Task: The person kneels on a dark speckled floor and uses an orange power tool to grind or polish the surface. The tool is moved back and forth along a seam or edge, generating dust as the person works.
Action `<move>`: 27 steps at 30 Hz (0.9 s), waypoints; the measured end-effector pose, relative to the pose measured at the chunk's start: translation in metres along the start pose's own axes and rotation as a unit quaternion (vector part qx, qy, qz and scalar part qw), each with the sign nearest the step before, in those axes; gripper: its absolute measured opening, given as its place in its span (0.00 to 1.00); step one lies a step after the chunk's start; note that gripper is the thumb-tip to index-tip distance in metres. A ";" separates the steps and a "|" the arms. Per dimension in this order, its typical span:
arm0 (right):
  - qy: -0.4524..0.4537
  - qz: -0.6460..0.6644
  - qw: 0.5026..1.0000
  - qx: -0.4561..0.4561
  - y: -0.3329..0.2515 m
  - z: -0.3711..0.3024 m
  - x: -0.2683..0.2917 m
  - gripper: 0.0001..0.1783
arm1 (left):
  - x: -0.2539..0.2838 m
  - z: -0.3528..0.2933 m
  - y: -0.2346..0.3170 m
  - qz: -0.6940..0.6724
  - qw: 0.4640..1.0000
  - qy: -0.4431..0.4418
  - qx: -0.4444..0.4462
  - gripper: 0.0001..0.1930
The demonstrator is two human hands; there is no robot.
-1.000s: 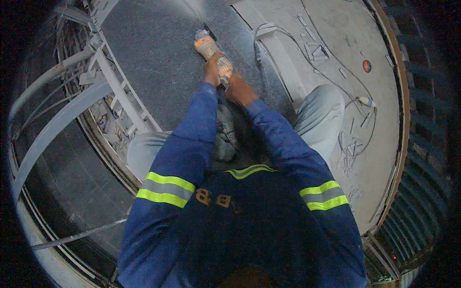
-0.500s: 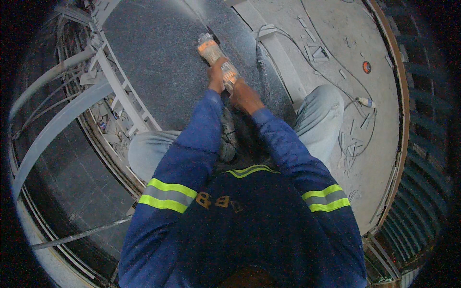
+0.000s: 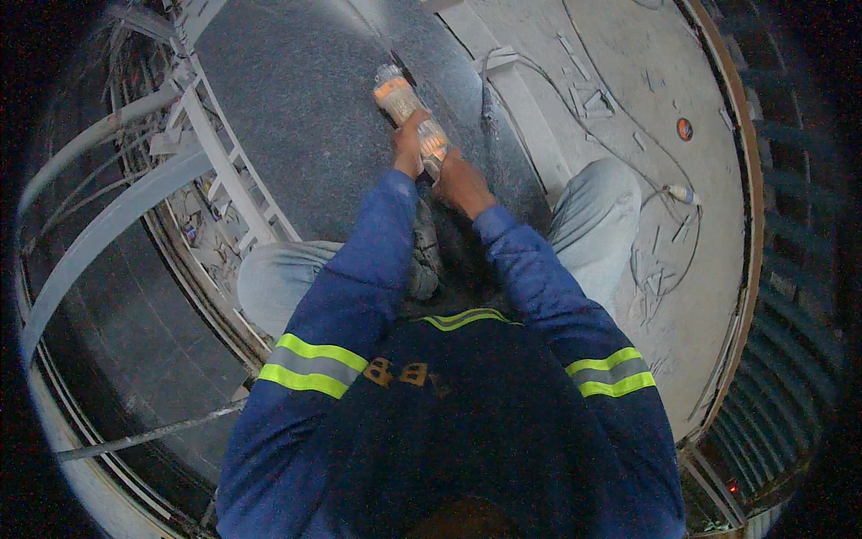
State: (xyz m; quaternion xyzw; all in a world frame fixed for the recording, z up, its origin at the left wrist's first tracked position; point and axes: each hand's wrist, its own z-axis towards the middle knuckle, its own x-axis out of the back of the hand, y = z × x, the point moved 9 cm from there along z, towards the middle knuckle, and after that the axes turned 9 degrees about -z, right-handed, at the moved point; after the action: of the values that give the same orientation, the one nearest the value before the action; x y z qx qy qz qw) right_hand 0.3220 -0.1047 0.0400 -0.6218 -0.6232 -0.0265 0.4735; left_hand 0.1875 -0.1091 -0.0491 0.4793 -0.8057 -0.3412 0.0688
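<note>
A dusty orange-and-grey angle grinder (image 3: pixel 391 92) lies in both my hands, its head pointing away from me. My left hand (image 3: pixel 409 145) is wrapped round the middle of its body. Behind it, my right hand (image 3: pixel 464 185) grips the rear end. The grinder's head rests at or just over a dark speckled slab (image 3: pixel 287 117); its disc is hidden. A pale plume of dust spreads from the head toward the far edge, beside a dark straight line in the slab. My knees are bent on either side of the slab's near end.
To the right, a dusty pale floor (image 3: pixel 664 296) holds a cable with a plug connector (image 3: pixel 682 193), an orange-and-black disc (image 3: pixel 684 129) and several thin offcuts (image 3: pixel 593 101). At left stand a ladder-like metal frame (image 3: pixel 235 171) and a curved pipe (image 3: pixel 108 229).
The grinder and both my hands have shifted very slightly to the right and toward me. My grip stays the same, and dust still streams from the tool's head.
</note>
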 end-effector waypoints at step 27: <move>-0.014 0.016 1.000 -0.023 -0.004 -0.005 0.005 0.26 | -0.005 -0.003 0.004 -0.059 0.997 -0.038 -0.007 0.23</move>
State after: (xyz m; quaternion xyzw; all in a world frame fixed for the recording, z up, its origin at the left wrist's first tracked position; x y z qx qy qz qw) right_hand 0.3228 -0.1048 0.0478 -0.6429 -0.6186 -0.0246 0.4509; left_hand 0.1890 -0.1057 -0.0433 0.5122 -0.7755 -0.3685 0.0211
